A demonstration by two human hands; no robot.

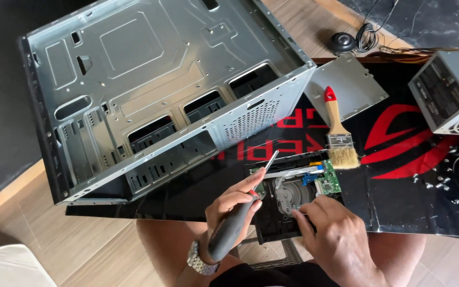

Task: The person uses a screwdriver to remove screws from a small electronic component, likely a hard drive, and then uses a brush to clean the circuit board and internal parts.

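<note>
Here left hand (236,202) grips screwdriver (240,212), right hand (336,234) steadies opened drive (293,194)

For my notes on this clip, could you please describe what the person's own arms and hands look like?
Both hands are bare, with no gloves. The left hand has a silver metal-link wristwatch at the wrist. The right hand shows no ring or band. No sleeves are visible on either forearm.

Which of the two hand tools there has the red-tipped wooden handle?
The paintbrush lying on the mat; the screwdriver in the left hand has a dark grip.
</note>
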